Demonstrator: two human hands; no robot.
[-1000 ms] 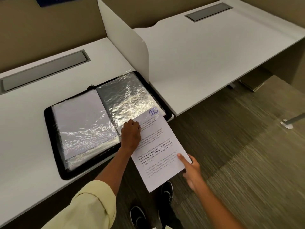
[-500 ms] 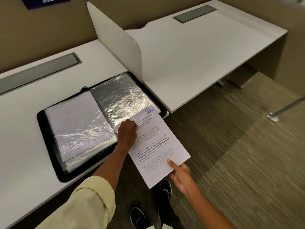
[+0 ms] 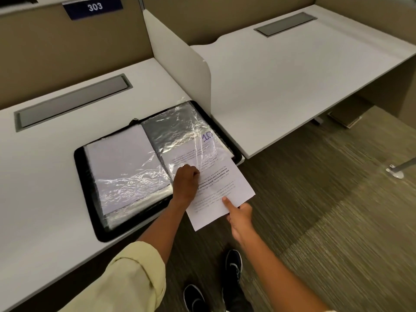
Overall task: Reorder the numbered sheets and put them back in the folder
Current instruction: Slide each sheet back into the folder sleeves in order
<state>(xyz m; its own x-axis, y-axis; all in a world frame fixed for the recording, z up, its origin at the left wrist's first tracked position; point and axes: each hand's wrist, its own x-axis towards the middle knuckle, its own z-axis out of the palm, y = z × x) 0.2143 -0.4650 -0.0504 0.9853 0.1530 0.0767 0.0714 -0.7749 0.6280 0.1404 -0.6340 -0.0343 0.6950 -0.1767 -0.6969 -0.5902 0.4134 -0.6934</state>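
A black folder (image 3: 86, 176) lies open on the white desk (image 3: 45, 199), its clear plastic sleeves catching the light. The left sleeve (image 3: 126, 163) holds a white sheet. A printed sheet marked 10 (image 3: 216, 190) sits with its top half inside the right sleeve (image 3: 177, 131), its lower half hanging past the desk edge. My left hand (image 3: 185, 182) pinches the sleeve's lower edge beside the sheet. My right hand (image 3: 239, 216) grips the sheet's bottom right corner, thumb on top.
A white divider panel (image 3: 180, 55) stands just behind the folder, with a second white desk (image 3: 292, 75) to its right. Grey cable hatches (image 3: 72, 102) are set into both desks. Carpet floor and my black shoes (image 3: 233, 266) lie below.
The sheet marked 10 has slid up and further into the right sleeve; its number now shows under the plastic. My right hand followed it up, and my left hand stayed at the sleeve's edge.
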